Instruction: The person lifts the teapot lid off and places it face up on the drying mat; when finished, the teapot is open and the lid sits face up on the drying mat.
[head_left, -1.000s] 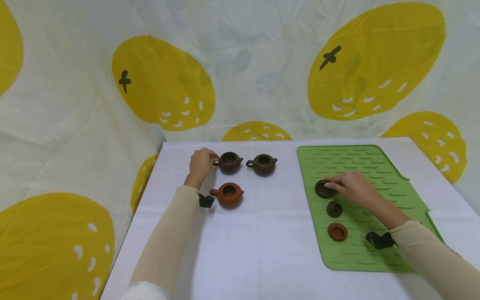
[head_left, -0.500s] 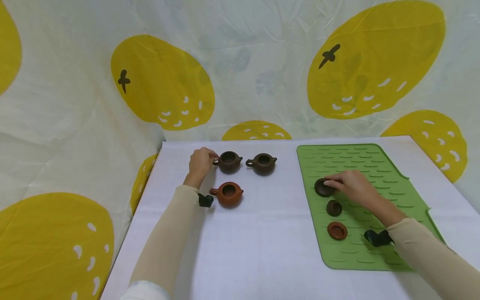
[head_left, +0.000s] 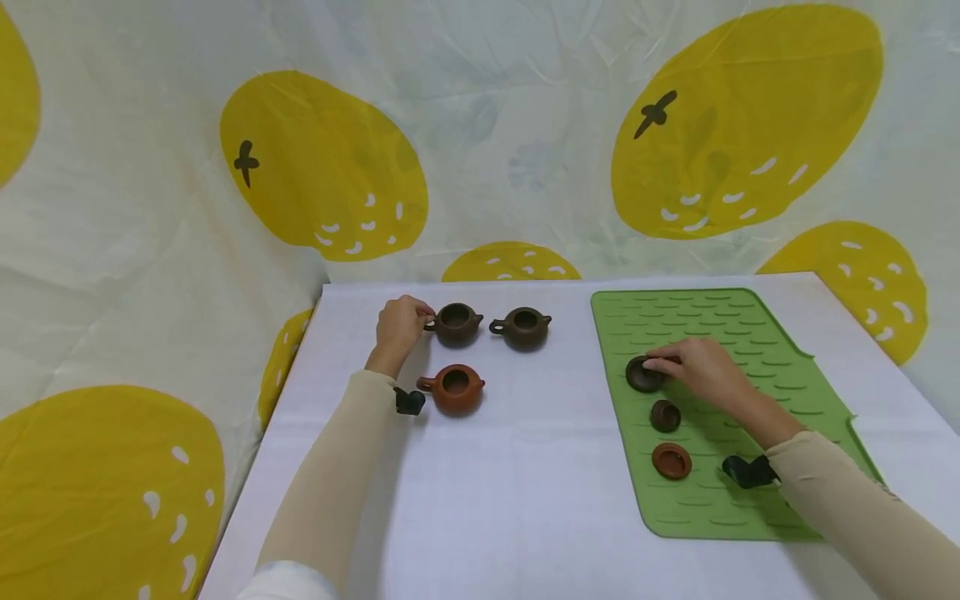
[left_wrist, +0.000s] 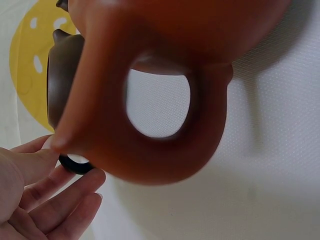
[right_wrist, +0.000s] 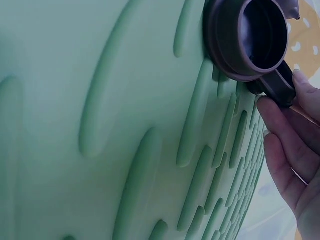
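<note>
A pale cloth printed with large yellow fruit shapes hangs behind a white table, whose right half carries a ribbed green mat. Near the table's far left corner stands a dark brown teapot, round-bodied, lidless, its mouth open to view and its loop handle turned toward the left edge. The left hand rests beside it with fingers curled and fingertips pinching that dark handle, as the left wrist view confirms. A second dark brown teapot stands just beside the first, toward the mat, and an orange-brown teapot stands nearer the front edge, close to the left forearm; both are also lidless. On the mat, near its left edge, lie three lids in a row running front to back: a dark brown lid farthest back, a smaller dark lid in the middle, and an orange-brown lid nearest the front. The right hand lies over the mat with its fingertips grasping the rim of the dark brown lid, which still rests on the mat.
</note>
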